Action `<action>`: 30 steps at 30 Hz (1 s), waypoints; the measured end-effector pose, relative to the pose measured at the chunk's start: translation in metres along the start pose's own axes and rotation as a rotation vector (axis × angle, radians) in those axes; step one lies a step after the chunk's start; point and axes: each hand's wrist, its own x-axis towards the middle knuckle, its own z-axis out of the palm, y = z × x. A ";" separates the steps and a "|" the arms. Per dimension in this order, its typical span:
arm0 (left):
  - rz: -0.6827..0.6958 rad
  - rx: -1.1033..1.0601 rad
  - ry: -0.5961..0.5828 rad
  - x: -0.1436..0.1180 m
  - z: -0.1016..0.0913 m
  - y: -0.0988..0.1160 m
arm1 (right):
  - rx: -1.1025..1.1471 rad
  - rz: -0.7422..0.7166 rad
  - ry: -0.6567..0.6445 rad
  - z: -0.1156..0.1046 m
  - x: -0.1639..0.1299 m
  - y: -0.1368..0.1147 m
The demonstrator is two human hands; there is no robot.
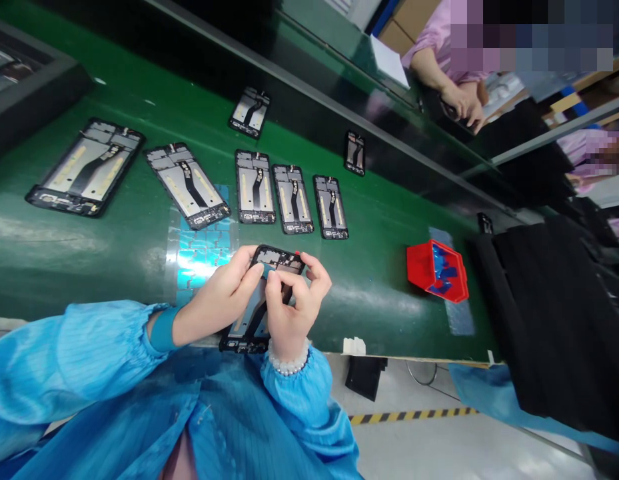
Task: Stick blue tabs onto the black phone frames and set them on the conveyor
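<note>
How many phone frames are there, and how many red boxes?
Phone frames lying on the green belt: 7
Phone frame held in both hands: 1
Red bin: 1
Total: 9

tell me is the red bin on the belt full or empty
Partly filled: the red bin sits tipped on the green belt, and blue pieces show inside it.

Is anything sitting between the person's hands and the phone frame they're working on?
Nothing visible does. Both the left hand and right hand already grip the phone frame directly, held above the green belt, apart from the row of frames lying farther back.
</note>
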 end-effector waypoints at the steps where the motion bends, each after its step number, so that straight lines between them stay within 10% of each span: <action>1: 0.004 0.015 0.015 -0.001 0.000 0.000 | 0.010 0.003 0.004 0.001 -0.001 0.000; 25: 0.009 0.053 0.113 -0.013 0.005 0.005 | -0.032 0.137 0.110 -0.005 -0.004 -0.013; 30: 0.111 0.176 0.115 -0.011 0.002 0.008 | 0.330 0.369 -0.022 -0.002 0.008 -0.007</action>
